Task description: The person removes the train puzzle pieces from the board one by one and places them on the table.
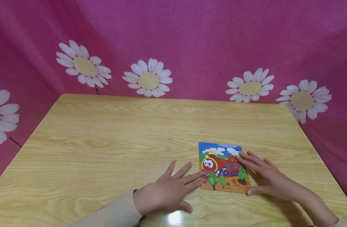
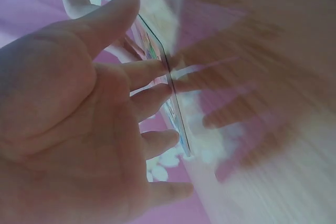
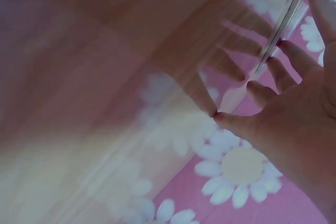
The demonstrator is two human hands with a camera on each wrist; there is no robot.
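A thin square picture board (image 1: 225, 167) lies flat on the wooden table, printed with a red cartoon train, trees and a blue sky. My left hand (image 1: 173, 189) is spread at its left side, palm down, with fingertips right at the board's edge. In the left wrist view, the fingers (image 2: 149, 100) reach out straight to the rim. At the right side, my right hand (image 1: 275, 179) has its fingertips over the upper right edge and its thumb by the lower right corner. The right wrist view shows those fingers (image 3: 281, 74) lightly bent along the board's side.
The glossy wooden table (image 1: 111, 142) mirrors both hands in the wrist views. Behind it hangs a magenta cloth (image 1: 190, 47) with large white daisies. The table's right edge runs a short way beyond my right hand.
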